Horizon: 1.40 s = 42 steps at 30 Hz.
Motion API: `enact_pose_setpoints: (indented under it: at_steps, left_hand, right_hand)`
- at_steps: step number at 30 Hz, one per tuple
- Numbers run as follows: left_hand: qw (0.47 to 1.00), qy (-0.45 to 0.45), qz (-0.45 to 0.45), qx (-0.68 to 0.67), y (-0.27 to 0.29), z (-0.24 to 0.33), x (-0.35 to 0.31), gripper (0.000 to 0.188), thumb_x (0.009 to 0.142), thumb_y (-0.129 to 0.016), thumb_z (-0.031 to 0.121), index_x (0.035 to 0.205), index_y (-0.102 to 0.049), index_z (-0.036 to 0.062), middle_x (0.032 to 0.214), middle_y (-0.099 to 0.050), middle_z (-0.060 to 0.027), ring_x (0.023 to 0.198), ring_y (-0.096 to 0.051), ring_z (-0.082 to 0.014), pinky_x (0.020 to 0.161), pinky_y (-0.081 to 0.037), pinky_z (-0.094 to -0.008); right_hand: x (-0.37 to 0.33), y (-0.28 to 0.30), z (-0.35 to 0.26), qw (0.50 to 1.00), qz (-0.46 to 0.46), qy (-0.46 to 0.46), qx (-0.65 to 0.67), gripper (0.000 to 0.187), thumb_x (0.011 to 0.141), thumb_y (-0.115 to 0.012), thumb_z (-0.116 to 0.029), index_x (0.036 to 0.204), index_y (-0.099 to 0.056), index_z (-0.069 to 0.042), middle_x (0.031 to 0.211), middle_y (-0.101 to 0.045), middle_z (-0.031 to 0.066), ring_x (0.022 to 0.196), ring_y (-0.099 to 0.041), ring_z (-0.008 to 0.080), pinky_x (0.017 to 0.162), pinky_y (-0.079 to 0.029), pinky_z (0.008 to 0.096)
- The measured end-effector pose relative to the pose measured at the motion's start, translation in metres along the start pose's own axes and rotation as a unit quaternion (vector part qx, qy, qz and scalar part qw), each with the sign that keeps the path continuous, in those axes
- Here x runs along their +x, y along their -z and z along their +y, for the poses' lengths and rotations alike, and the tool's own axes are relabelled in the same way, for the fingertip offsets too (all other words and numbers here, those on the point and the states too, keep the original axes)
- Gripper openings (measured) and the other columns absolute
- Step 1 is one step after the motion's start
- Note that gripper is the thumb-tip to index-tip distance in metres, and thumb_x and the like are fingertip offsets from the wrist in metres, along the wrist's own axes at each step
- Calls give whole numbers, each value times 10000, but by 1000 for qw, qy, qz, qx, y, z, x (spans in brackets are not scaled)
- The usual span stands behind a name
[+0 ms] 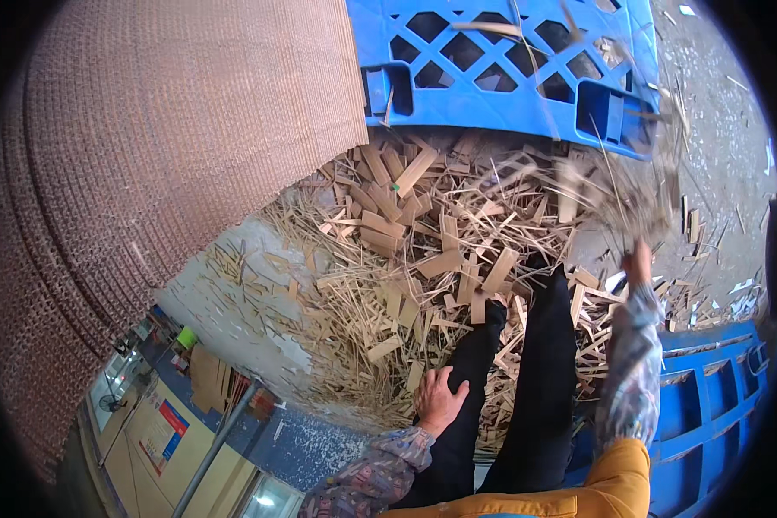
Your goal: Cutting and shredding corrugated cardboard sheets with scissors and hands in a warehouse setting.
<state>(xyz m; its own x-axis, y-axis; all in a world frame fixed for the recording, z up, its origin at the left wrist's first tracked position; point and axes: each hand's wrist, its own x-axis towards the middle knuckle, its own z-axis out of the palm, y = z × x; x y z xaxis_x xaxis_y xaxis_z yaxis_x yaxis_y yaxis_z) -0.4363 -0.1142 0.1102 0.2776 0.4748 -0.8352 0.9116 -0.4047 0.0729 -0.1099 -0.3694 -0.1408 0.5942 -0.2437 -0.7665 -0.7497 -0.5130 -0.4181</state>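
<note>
My left hand (440, 401) rests on my black-trousered left leg, its fingers spread and holding nothing. Farther right, my right hand (638, 261) is closed, partly blurred by motion. A blurred bunch of thin cardboard strips (632, 211) fans out from it toward the blue plastic pallet (527, 116). Some loose strips look airborne over the pallet's edge. Around my legs and feet lies a thick heap of cardboard scraps (380, 220), a mix of narrow strips and small flat rectangles.
A tall stack of corrugated cardboard (190, 112) stands at the left. Another blue plastic pallet (708, 414) is at the lower right. Scraps and paper bits litter the grey floor (725, 129). A metal pole (220, 445) and a poster (164, 436) show at the lower left.
</note>
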Motion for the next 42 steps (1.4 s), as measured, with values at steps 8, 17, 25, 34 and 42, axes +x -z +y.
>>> enact_pose_setpoints:
  at_steps: [8, 17, 25, 34, 42]
  left_hand:
    - [994, 50, -79, -64, 7, 10, 11, 450, 736, -613, 294, 1106, -471, 81, 1051, -488, -145, 977, -470, -337, 806, -386, -445]
    - [574, -270, 729, 257, 369, 88, 4, 398, 867, -414, 256, 1076, -499, -72, 1124, -495, -243, 1091, -449, -309, 992, -271, -496]
    - [422, -289, 663, 547, 432, 84, 38, 316, 913, -396, 260, 986, -594, 26, 911, -650, -81, 1065, -474, -186, 964, -277, -345]
    - [388, -328, 670, 542, 455, 57, 26, 393, 913, -342, 321, 953, -581, 12, 945, -614, -103, 1062, -444, -195, 973, -247, -344]
    - [424, -355, 658, 511, 454, 64, 20, 343, 899, -381, 295, 980, -562, 15, 999, -580, -113, 1081, -433, -207, 968, -260, -354]
  right_hand:
    - [-105, 72, 63, 988, -75, -103, -88, 288, 806, -501, -233, 957, -566, 3, 606, -491, 39, 470, -446, 108, 414, -377, 242]
    - [-136, -195, -164, 877, -256, 329, -238, 312, 788, -478, -229, 1054, -563, -89, 860, -517, 142, 816, -524, 321, 757, -406, 435]
    - [-126, -378, -238, 835, -247, 368, -327, 290, 797, -486, -382, 922, -651, -178, 872, -590, 110, 919, -498, 284, 737, -370, 392]
    - [-106, -437, -261, 833, -248, 344, -355, 336, 763, -482, -311, 822, -656, -30, 886, -621, 158, 923, -510, 324, 762, -400, 405]
    - [-98, -434, -253, 838, -317, 341, -285, 343, 814, -480, -299, 786, -609, 18, 790, -599, 221, 792, -568, 370, 709, -461, 432]
